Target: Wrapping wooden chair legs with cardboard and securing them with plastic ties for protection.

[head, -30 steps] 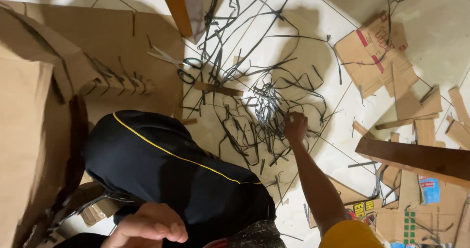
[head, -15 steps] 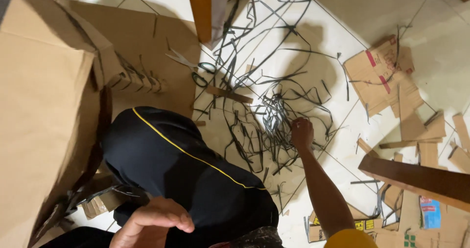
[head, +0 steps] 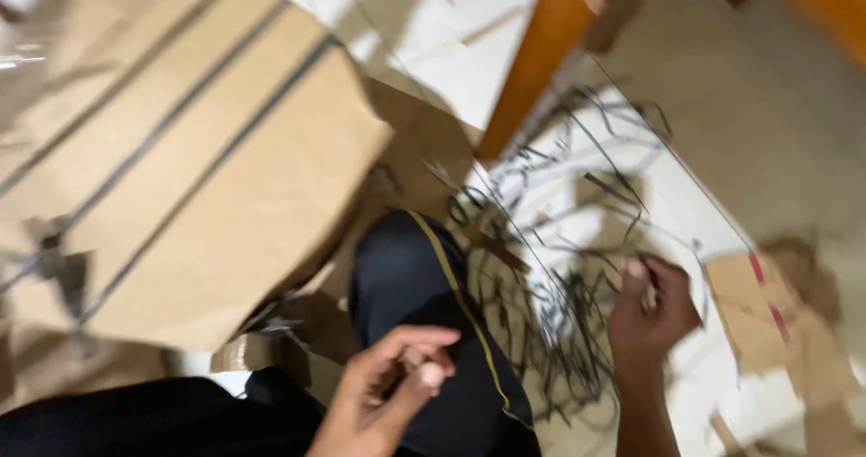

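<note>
Right grip on strip, left idle.
I see my right hand (head: pixel 651 317) clenched on a thin strip (head: pixel 646 290) lifted off the tangle (head: pixel 550 304) lying left; left hand (head: pixel 388 394) loosely curled, holding nothing.

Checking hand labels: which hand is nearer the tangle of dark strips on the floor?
Right. The right hand is at the edge of the dark strips; the left hand hovers over the dark trouser leg.
</note>
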